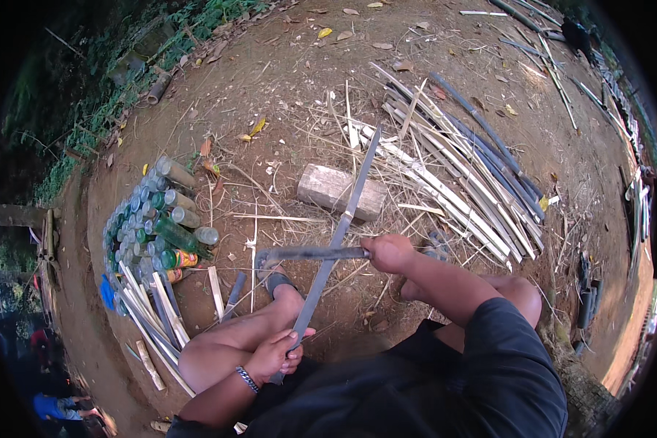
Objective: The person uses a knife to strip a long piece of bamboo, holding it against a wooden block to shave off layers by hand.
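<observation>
My left hand, a chain bracelet on its wrist, is closed round the near end of a long split bamboo strip. The strip slants away to the upper right, its far part passing over a squared wooden block on the ground. In my right hand is the handle of a machete. Its dark blade points left and lies across the bamboo strip at mid-length, seemingly against it. The handle itself is mostly hidden by my fingers.
Split bamboo strips lie heaped at the right, beyond my bent legs. Glass bottles are stacked on the left, with more bamboo pieces nearer me. Shavings litter the dirt around the block. A person in blue is at the far lower left.
</observation>
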Available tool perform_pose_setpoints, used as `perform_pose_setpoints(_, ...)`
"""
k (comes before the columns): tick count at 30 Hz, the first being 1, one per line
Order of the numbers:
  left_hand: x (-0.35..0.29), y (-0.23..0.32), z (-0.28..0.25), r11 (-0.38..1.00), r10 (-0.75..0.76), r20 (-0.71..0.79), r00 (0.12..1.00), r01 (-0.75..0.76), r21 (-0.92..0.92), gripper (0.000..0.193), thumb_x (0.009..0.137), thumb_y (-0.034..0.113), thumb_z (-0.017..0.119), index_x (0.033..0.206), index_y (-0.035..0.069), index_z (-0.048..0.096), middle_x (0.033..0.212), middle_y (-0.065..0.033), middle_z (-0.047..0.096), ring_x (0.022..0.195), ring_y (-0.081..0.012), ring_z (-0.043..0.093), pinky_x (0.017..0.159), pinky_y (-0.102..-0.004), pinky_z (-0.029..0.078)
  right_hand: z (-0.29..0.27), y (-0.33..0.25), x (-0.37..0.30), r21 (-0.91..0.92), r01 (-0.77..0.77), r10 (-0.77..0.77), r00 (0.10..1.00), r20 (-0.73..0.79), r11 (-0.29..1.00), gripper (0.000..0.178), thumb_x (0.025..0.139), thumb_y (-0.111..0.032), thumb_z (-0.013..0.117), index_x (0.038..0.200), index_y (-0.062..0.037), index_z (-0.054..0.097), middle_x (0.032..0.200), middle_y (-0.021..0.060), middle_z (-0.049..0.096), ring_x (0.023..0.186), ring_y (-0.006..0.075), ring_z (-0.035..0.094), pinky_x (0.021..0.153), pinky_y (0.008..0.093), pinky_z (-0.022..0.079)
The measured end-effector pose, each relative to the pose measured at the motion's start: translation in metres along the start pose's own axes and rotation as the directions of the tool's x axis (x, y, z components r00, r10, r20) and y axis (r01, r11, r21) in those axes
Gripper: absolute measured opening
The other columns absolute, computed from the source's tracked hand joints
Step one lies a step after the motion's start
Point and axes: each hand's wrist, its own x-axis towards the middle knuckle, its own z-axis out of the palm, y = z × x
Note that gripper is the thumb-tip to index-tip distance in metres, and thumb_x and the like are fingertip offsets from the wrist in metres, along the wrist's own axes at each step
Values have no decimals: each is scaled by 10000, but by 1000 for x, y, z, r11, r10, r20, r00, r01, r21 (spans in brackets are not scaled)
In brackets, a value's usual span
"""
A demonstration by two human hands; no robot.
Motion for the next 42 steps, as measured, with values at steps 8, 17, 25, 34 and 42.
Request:
perform_pose_setpoints(8, 5, 4, 2, 999, 32, -37, 999, -31, 15, 432, 1062, 313, 331, 1405, 57, 384, 676, 9, 397, 480, -63, 327, 429, -211, 314, 11, 8, 15, 225, -96, 131, 981, -145, 969, 253, 912, -171, 523, 1150, -103, 578, 1001, 189, 674, 973, 352, 653, 848, 457, 515)
perform_pose_setpoints(17, -3, 14, 6, 999, 18, 53, 998, -16, -32, 460, 1054, 334, 341, 1414, 48, 362, 669, 6, 400, 468, -64, 327, 417, -212, 310, 18, 28, 24, 311, -129, 208, 950, -234, 941, 218, 886, -180, 531, 1088, -122, 591, 981, 175, 680, 936, 359, 653, 808, 472, 512)
perform_pose_setpoints(25, -2, 13, 1, 994, 14, 96, 995, -3, -113, 461, 1047, 340, 363, 1407, 51, 356, 656, 8, 384, 464, -63, 321, 414, -207, 309, 17, 8, 19, 120, 44, -13, 969, -248, 992, 185, 892, -195, 539, 1053, -109, 566, 939, 161, 676, 912, 356, 659, 806, 458, 522)
perform_pose_setpoints(34, -2, 10, 0, 975, -8, 137, 990, 39, -220, 432, 1045, 336, 379, 1385, 70, 373, 647, 18, 375, 465, -52, 316, 413, -197, 297, 3, -18, -2, -39, 228, -230, 972, -50, 973, 182, 910, -167, 526, 1060, -73, 568, 949, 161, 678, 904, 335, 664, 827, 450, 522)
perform_pose_setpoints(42, -1, 10, -5, 970, -6, 166, 986, 46, -238, 413, 1049, 334, 367, 1376, 82, 372, 646, 21, 371, 449, -49, 312, 412, -196, 301, -7, 5, -5, -85, 149, -149, 989, 4, 985, 195, 934, -212, 509, 1071, -86, 569, 980, 189, 671, 956, 362, 645, 847, 476, 508)
